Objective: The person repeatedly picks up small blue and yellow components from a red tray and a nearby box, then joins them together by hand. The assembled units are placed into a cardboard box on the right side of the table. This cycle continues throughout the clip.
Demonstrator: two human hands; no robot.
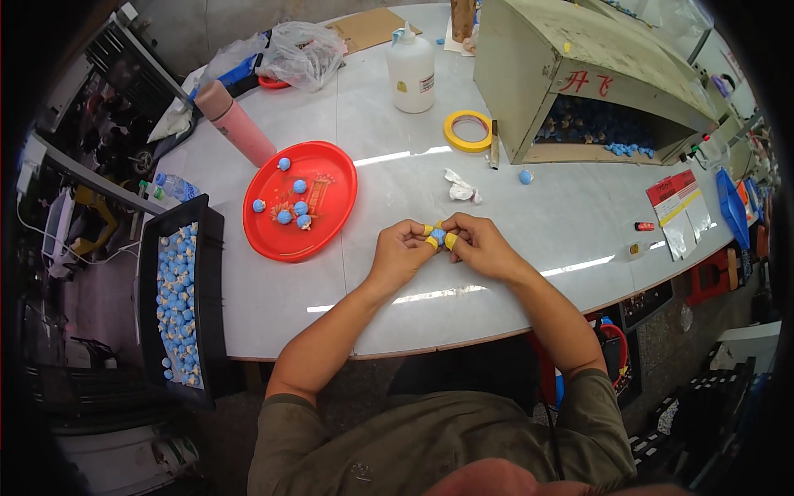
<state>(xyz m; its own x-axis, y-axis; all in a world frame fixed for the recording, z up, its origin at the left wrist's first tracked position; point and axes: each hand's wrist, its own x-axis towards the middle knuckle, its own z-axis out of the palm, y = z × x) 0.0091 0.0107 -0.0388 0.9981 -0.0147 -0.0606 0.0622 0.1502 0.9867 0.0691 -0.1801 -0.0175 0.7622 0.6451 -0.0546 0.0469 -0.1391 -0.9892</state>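
A small blue piece [438, 236] is pinched between my two hands above the white table [397, 322]. My left hand [400, 251] closes on it from the left, and my right hand [486, 248] from the right. Yellow bands cover several of my fingertips, and these fingers hide most of the piece. To the left, a round red plate [329, 234] holds several small blue balls [299, 187] with pale bits on them. Beyond my hands lies a crumpled white tissue [461, 188]. A single blue ball [526, 177] rests farther right.
A black tray [213, 273] of many blue balls stands at the left edge. Behind are a pink bottle [240, 128], a white squeeze bottle [411, 74] and yellow tape [447, 132]. A beige metal box [517, 58] of blue pieces stands back right, near a packet [680, 215].
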